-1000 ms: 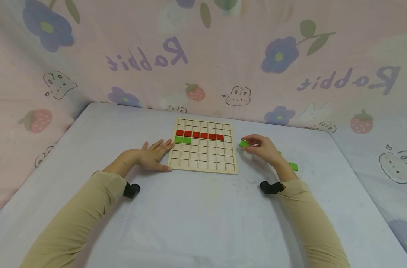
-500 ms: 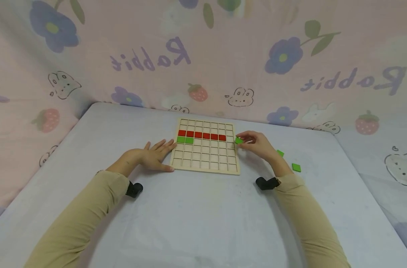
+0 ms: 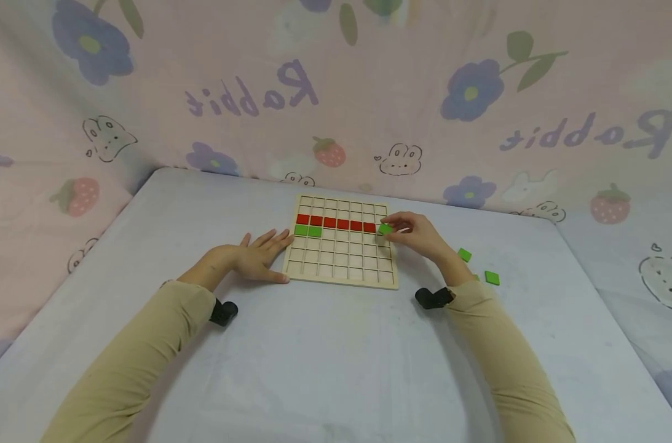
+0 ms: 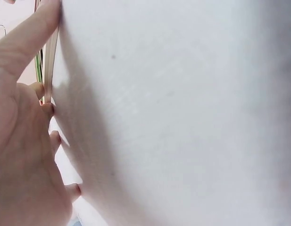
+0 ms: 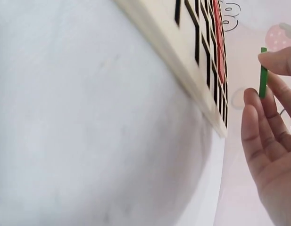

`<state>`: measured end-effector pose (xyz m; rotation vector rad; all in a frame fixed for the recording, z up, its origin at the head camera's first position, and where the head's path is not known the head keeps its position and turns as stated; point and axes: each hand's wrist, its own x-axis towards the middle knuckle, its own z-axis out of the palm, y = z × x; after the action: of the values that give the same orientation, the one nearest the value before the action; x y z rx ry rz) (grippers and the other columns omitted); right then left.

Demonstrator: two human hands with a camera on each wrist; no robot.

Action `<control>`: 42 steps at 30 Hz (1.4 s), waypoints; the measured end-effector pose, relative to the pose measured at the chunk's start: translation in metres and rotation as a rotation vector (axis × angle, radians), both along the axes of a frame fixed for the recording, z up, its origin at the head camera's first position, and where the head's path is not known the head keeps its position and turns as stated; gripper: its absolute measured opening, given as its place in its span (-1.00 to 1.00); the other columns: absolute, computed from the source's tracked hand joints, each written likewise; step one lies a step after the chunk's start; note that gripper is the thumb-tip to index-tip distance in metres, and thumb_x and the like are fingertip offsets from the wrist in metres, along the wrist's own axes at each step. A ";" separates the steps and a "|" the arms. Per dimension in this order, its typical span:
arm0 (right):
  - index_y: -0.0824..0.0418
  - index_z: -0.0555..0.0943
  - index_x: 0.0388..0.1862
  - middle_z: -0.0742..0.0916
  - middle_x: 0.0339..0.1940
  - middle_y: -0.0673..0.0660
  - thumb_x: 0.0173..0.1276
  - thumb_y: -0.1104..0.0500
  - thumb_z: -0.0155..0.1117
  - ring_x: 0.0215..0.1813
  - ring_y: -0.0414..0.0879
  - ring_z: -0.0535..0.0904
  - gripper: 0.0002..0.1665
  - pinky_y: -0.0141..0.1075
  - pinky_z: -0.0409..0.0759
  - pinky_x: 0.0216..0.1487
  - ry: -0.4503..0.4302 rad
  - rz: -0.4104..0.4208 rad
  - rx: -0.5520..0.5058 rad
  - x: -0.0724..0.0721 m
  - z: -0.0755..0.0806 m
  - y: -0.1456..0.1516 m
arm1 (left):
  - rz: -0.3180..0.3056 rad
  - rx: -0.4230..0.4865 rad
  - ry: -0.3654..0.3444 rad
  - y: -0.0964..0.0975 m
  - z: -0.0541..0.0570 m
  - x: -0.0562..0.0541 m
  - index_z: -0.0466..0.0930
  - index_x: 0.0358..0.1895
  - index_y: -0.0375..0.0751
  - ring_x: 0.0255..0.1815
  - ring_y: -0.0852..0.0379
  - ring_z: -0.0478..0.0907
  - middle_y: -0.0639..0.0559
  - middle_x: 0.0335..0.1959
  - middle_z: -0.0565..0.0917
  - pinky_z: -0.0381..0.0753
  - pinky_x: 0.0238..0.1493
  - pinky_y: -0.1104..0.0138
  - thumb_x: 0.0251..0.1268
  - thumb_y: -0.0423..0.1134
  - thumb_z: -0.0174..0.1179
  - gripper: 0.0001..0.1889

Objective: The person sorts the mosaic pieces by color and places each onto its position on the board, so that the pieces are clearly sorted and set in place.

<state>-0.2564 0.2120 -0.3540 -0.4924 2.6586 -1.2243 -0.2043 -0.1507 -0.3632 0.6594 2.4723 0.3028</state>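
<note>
While left hand [image 3: 258, 258] lies spread, fingers straight, against left edge of wooden grid board [image 3: 341, 283], right hand [image 3: 417, 235] pinches green tile [image 3: 385, 229] between thumb and fingers over board's right side, just beyond six red tiles [image 3: 343, 224] set in one row. Two green tiles [image 3: 315, 231] sit in next row's leftmost cells; loose green tiles [image 3: 492, 278] lie on white table [image 3: 324, 357] near right forearm [image 3: 456, 271].

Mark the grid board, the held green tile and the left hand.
Grid board [image 3: 341, 246]: head view, an empty cell near its middle.
Held green tile [image 5: 263, 82]: right wrist view, its thin edge.
Left hand [image 3: 255, 259]: head view, its back.
</note>
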 end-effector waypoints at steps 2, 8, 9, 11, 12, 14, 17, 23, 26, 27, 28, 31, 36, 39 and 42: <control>0.28 0.57 0.16 0.65 0.05 0.26 0.26 0.20 0.35 0.03 0.08 0.54 -0.53 -0.27 0.51 -0.04 -0.004 0.006 -0.004 -0.002 0.000 -0.003 | 0.000 -0.004 -0.001 0.000 0.000 0.000 -0.41 0.55 -0.09 0.56 -0.16 -0.52 -0.07 0.58 -0.42 -0.51 0.37 -0.31 0.33 0.24 0.03 -0.01; 0.25 0.59 0.14 0.66 0.04 0.23 0.25 0.19 0.36 0.01 0.06 0.56 -0.54 -0.26 0.53 -0.04 -0.009 0.021 0.004 -0.005 0.000 -0.013 | -0.001 -0.008 -0.010 0.001 0.004 0.001 -0.42 0.55 -0.09 0.56 -0.15 -0.53 -0.06 0.57 -0.44 -0.52 0.37 -0.31 0.33 0.25 0.03 0.00; 0.25 0.59 0.13 0.66 0.04 0.22 0.25 0.19 0.36 0.01 0.06 0.56 -0.54 -0.26 0.53 -0.05 -0.008 0.023 0.006 -0.005 0.000 -0.014 | 0.000 -0.003 -0.012 0.001 0.004 0.001 -0.42 0.55 -0.09 0.56 -0.16 -0.53 -0.06 0.57 -0.44 -0.52 0.37 -0.31 0.33 0.25 0.03 0.01; 0.26 0.59 0.14 0.66 0.06 0.22 0.25 0.19 0.36 0.01 0.06 0.56 -0.54 -0.24 0.54 -0.04 -0.001 0.033 0.010 -0.006 0.001 -0.017 | 0.001 0.005 -0.015 0.001 0.004 0.001 -0.42 0.55 -0.09 0.56 -0.16 -0.53 -0.07 0.57 -0.43 -0.52 0.37 -0.31 0.33 0.25 0.03 0.01; 0.27 0.58 0.14 0.66 0.06 0.22 0.25 0.19 0.36 0.02 0.06 0.56 -0.53 -0.22 0.54 -0.03 0.003 0.037 0.012 -0.007 0.001 -0.019 | 0.004 0.006 -0.017 0.001 0.003 0.000 -0.43 0.55 -0.08 0.56 -0.15 -0.53 -0.06 0.57 -0.44 -0.52 0.37 -0.30 0.32 0.26 0.03 0.01; 0.27 0.57 0.15 0.65 0.07 0.22 0.25 0.20 0.35 0.02 0.06 0.56 -0.53 -0.18 0.55 -0.02 0.009 0.044 0.013 -0.007 0.000 -0.021 | 0.002 0.008 -0.012 0.000 0.001 0.000 -0.44 0.55 -0.05 0.56 -0.13 -0.53 -0.04 0.58 -0.44 -0.52 0.38 -0.29 0.31 0.28 0.02 0.01; 0.28 0.57 0.15 0.65 0.07 0.22 0.25 0.21 0.35 0.03 0.07 0.56 -0.53 -0.15 0.54 0.01 0.015 0.050 0.015 -0.009 -0.001 -0.024 | -0.001 0.016 0.000 -0.002 -0.002 -0.001 -0.44 0.55 -0.02 0.57 -0.11 -0.52 -0.02 0.58 -0.43 -0.52 0.38 -0.29 0.29 0.32 0.01 0.02; 0.26 0.57 0.15 0.65 0.07 0.22 0.25 0.21 0.34 0.03 0.06 0.56 -0.53 -0.17 0.54 0.00 0.006 0.046 0.017 -0.009 -0.001 -0.029 | 0.006 0.012 0.000 -0.002 -0.001 0.000 -0.44 0.55 0.00 0.57 -0.09 -0.53 0.00 0.58 -0.43 -0.52 0.39 -0.27 0.28 0.34 0.00 0.03; 0.25 0.58 0.15 0.65 0.07 0.21 0.25 0.21 0.35 0.03 0.05 0.56 -0.54 -0.19 0.54 -0.01 0.004 0.048 0.017 -0.010 -0.001 -0.032 | 0.004 0.023 -0.006 -0.001 0.001 0.000 -0.42 0.55 -0.03 0.57 -0.13 -0.52 -0.04 0.58 -0.42 -0.53 0.38 -0.29 0.28 0.32 0.03 0.03; 0.25 0.58 0.14 0.65 0.06 0.20 0.25 0.21 0.36 0.02 0.05 0.56 -0.54 -0.20 0.54 -0.02 0.002 0.047 0.015 -0.011 -0.002 -0.033 | 0.004 0.017 -0.007 -0.001 0.001 0.000 -0.43 0.55 -0.03 0.57 -0.12 -0.53 -0.04 0.58 -0.42 -0.53 0.38 -0.29 0.28 0.31 0.03 0.03; 0.25 0.58 0.14 0.65 0.06 0.20 0.24 0.21 0.36 0.02 0.05 0.56 -0.53 -0.20 0.54 -0.02 0.004 0.051 0.014 -0.011 -0.002 -0.034 | 0.003 0.011 -0.006 -0.002 0.000 0.000 -0.43 0.55 -0.03 0.57 -0.11 -0.53 -0.02 0.58 -0.43 -0.53 0.39 -0.28 0.29 0.31 0.02 0.02; 0.26 0.57 0.15 0.64 0.06 0.22 0.25 0.21 0.35 0.02 0.05 0.56 -0.53 -0.20 0.53 -0.01 -0.002 0.062 0.002 -0.012 -0.002 -0.037 | 0.006 0.013 0.000 -0.003 -0.005 -0.003 -0.44 0.55 0.00 0.57 -0.09 -0.53 0.01 0.58 -0.44 -0.52 0.39 -0.28 0.29 0.31 0.01 0.02; 0.28 0.58 0.12 0.64 0.01 0.20 0.24 0.24 0.33 -0.04 0.01 0.58 -0.56 -0.22 0.56 -0.06 0.016 0.078 -0.020 -0.012 -0.004 -0.043 | -0.001 0.008 -0.002 -0.002 -0.001 -0.001 -0.43 0.55 -0.05 0.57 -0.13 -0.52 -0.04 0.58 -0.43 -0.50 0.38 -0.30 0.32 0.27 0.03 0.01; 0.30 0.58 0.12 0.65 0.00 0.20 0.23 0.25 0.33 -0.07 0.00 0.59 -0.55 -0.24 0.56 -0.10 0.024 0.086 -0.016 -0.012 -0.004 -0.046 | -0.006 -0.002 -0.002 0.000 0.002 0.001 -0.43 0.55 -0.07 0.56 -0.15 -0.51 -0.05 0.58 -0.43 -0.50 0.38 -0.31 0.33 0.25 0.03 0.00; 0.28 0.58 0.14 0.64 0.03 0.21 0.24 0.24 0.34 -0.04 0.02 0.58 -0.54 -0.25 0.56 -0.08 0.003 0.087 -0.008 -0.011 -0.004 -0.049 | -0.007 -0.002 -0.003 -0.001 0.002 0.001 -0.42 0.55 -0.07 0.56 -0.15 -0.52 -0.06 0.58 -0.43 -0.51 0.37 -0.31 0.33 0.24 0.04 0.00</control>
<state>-0.2678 0.1629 -0.3576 -0.6044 2.6065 -1.2101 -0.2030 -0.1513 -0.3608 0.6660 2.4670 0.2991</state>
